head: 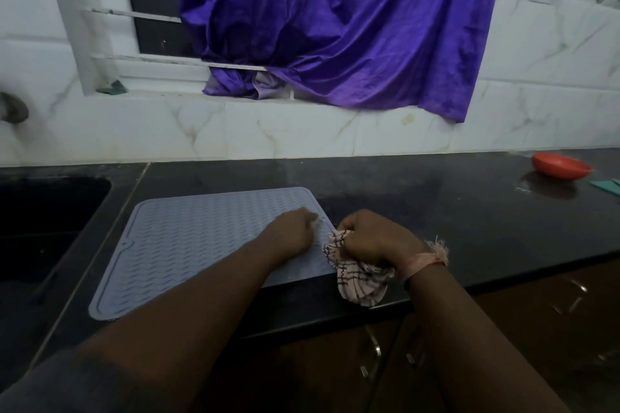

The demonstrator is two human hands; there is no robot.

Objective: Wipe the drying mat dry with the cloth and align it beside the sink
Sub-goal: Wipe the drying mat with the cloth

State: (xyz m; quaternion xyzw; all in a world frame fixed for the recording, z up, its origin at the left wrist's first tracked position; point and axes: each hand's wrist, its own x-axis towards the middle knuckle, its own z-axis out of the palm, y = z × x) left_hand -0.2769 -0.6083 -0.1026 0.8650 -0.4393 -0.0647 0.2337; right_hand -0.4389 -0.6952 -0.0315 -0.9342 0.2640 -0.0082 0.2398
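the drying mat [201,245] lies flat on the dark counter [436,211], its left edge near the sink [50,218] at nine o'clock but skewed, not parallel to the sink rim. the right hand [372,238] is clenched around a bunched checked cloth [355,278] just off the mat's right edge, at about four o'clock of the mat. the left hand [295,231] rests on the mat near that same edge, fingers curled under; whether it pinches the mat or only presses it down i cannot tell.

this looks like the wiping step, near its start or between strokes. the next move likely calls for bringing the cloth back onto the ribbed surface while the left hand steadies the mat, then squaring it to the sink.

any wetness on the mat is hard to make out in the dim light. the sink is cut off at the left edge.
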